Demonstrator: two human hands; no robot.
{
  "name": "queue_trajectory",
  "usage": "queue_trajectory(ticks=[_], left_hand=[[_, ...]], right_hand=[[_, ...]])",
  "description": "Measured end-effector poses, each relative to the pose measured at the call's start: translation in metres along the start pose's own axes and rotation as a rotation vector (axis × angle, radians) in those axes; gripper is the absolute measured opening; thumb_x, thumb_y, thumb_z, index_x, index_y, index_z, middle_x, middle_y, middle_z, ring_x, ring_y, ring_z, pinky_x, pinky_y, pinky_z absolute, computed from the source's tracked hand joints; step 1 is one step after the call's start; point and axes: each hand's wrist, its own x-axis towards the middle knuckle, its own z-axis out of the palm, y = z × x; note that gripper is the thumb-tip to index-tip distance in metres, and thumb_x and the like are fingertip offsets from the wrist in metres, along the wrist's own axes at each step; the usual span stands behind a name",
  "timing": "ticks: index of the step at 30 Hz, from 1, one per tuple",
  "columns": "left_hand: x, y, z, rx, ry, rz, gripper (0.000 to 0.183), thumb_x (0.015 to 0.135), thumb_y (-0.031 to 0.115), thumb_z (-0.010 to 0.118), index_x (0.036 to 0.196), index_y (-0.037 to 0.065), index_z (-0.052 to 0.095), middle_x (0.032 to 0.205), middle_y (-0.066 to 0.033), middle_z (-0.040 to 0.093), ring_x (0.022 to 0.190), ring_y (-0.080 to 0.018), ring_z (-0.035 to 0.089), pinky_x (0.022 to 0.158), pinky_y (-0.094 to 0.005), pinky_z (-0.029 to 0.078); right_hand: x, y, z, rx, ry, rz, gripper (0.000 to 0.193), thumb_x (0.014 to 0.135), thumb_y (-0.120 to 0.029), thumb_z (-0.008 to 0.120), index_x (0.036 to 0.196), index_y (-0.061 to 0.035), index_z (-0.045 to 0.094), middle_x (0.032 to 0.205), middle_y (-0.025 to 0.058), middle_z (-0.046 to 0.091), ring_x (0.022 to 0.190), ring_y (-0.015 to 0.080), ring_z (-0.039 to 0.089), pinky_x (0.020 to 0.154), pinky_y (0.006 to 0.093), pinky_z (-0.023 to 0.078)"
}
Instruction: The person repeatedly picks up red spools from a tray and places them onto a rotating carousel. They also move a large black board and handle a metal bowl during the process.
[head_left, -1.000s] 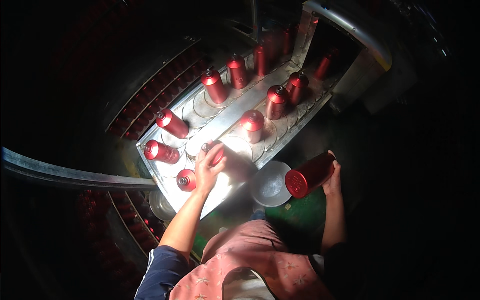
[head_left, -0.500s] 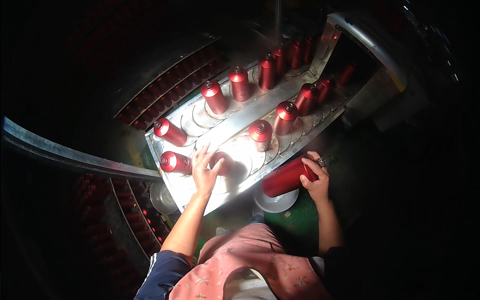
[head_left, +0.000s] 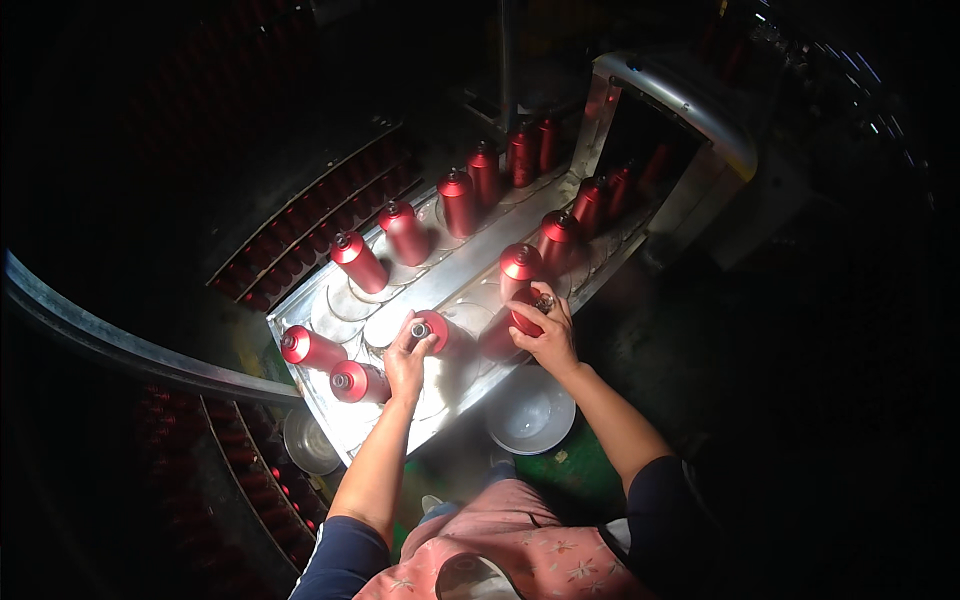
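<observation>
Under the bright light, my left hand (head_left: 404, 366) is closed around the shoulder of a red metal bottle (head_left: 436, 328), just below its neck. This bottle is upright over the metal conveyor (head_left: 395, 300); glare hides whether its base touches. To its right, my right hand (head_left: 548, 338) grips another red bottle (head_left: 498, 337) near its top, with a metal fitting at the neck. That bottle leans slightly above the conveyor's near side. Right behind it stands a third red bottle (head_left: 520, 264). Two more bottles, one at the near left end (head_left: 358, 382), stand left of my left hand.
Red bottles line the conveyor's far side, including one (head_left: 358, 262). A metal-framed opening (head_left: 670, 105) stands at its far right end. Below the near edge sits a pale basin (head_left: 530, 410), with another basin (head_left: 311, 441) at left. A curved metal rail (head_left: 150, 345) and bottle racks lie left.
My right hand has brought its bottle from beyond the conveyor's near edge up and left over it. My left hand has closed on its bottle. The view has shifted, and the far-row bottles appear farther left.
</observation>
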Motion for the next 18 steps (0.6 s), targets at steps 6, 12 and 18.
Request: queue_trajectory(ticks=[6, 12, 18], left_hand=[[-0.007, -0.001, 0.028, 0.219, 0.061, 0.076, 0.038, 0.084, 0.014, 0.075, 0.120, 0.004, 0.068, 0.143, -0.0158, 0.054, 0.117, -0.0221, 0.063, 0.097, -0.0326, 0.050], [-0.032, 0.019, 0.030, 0.414, 0.082, 0.318, 0.057, 0.085, 0.019, 0.076, 0.136, 0.005, 0.055, 0.146, -0.0178, 0.050, 0.117, -0.0394, 0.061, 0.100, -0.0375, 0.048], [-0.181, -0.008, -0.075, 0.028, -0.093, -0.092, 0.027, 0.093, 0.010, 0.068, 0.119, 0.004, 0.070, 0.114, -0.0070, 0.072, 0.105, -0.0137, 0.064, 0.092, -0.0281, 0.051]], right_hand=[[0.031, 0.032, 0.063, -0.063, -0.013, 0.008, 0.050, 0.069, -0.018, 0.081, 0.116, -0.0328, 0.073, 0.139, 0.0096, 0.047, 0.113, 0.0332, 0.049, 0.098, 0.0428, 0.046], [0.035, 0.032, 0.078, -0.189, -0.132, 0.212, 0.050, 0.073, -0.021, 0.081, 0.120, -0.0346, 0.071, 0.153, 0.0173, 0.034, 0.134, 0.0382, 0.036, 0.107, 0.0426, 0.042], [-0.006, 0.023, 0.039, -0.198, 0.129, 0.111, 0.047, 0.078, -0.006, 0.072, 0.122, -0.0225, 0.071, 0.150, 0.0141, 0.042, 0.133, 0.0350, 0.038, 0.111, 0.0439, 0.035]])
